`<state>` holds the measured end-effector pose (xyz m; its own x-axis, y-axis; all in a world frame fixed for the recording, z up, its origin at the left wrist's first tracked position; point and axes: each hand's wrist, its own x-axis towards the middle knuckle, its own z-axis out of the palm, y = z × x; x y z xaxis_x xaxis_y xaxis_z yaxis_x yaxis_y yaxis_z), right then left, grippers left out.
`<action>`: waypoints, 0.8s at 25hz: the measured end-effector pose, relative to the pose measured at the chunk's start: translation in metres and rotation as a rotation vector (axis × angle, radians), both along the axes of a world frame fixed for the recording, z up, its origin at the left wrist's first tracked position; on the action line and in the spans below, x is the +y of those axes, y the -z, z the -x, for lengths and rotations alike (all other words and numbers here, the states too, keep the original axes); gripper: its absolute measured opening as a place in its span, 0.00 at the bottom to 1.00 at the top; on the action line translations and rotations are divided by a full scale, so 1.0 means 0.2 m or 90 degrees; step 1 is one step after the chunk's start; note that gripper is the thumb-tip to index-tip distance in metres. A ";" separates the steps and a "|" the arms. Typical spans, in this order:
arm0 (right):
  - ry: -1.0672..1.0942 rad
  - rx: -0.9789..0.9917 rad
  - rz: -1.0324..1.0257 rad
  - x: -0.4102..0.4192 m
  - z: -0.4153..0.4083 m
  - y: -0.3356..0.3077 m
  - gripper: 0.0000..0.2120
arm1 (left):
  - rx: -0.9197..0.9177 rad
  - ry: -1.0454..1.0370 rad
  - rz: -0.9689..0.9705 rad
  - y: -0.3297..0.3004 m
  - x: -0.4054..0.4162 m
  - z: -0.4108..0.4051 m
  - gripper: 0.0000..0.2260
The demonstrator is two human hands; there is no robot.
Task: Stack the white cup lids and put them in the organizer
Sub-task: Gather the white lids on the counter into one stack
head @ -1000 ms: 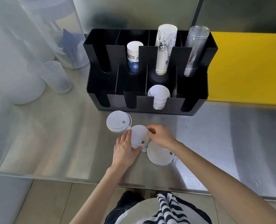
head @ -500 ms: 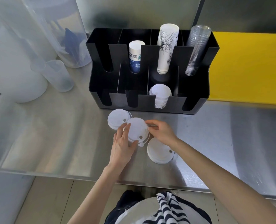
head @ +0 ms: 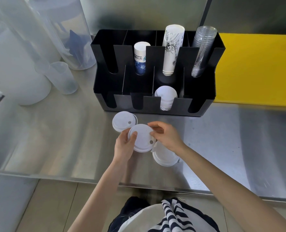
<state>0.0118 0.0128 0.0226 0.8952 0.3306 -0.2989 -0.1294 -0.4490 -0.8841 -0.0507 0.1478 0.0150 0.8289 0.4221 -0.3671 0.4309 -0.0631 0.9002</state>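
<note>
Both hands, the left hand [head: 124,146] and right hand [head: 166,137], pinched one white lid [head: 142,137] just above the steel counter [head: 55,139], in front of the black organizer [head: 204,91], between two loose lids

You have three loose white lids out on the counter [head: 55,139]: one [head: 124,121] lying flat, one [head: 142,137] between your two hands, one [head: 164,157] partly under your wrist. One organizer [head: 155,104] holds one lid stack [head: 166,97] and three cup stacks: two paper [head: 139,57] [head: 171,49], one clear [head: 201,51].
</note>
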 end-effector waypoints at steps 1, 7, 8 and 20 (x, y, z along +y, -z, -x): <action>0.016 0.007 -0.005 -0.02 0.01 0.00 0.15 | -0.003 -0.004 0.030 0.00 0.00 0.00 0.08; 0.065 0.199 -0.056 -0.16 0.06 -0.06 0.13 | -0.024 -0.016 0.065 -0.03 -0.08 -0.01 0.10; 0.065 0.210 -0.059 -0.19 0.06 -0.06 0.11 | -0.024 -0.001 0.048 -0.04 -0.11 -0.01 0.11; 0.114 0.154 0.014 -0.41 0.09 0.00 0.13 | 0.061 0.198 -0.245 0.09 -0.23 0.06 0.13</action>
<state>-0.0054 -0.0684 0.0230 0.8404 0.1648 -0.5163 -0.4147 -0.4179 -0.8083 -0.0619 0.1009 -0.0026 0.9074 0.2797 -0.3138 0.4180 -0.5209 0.7443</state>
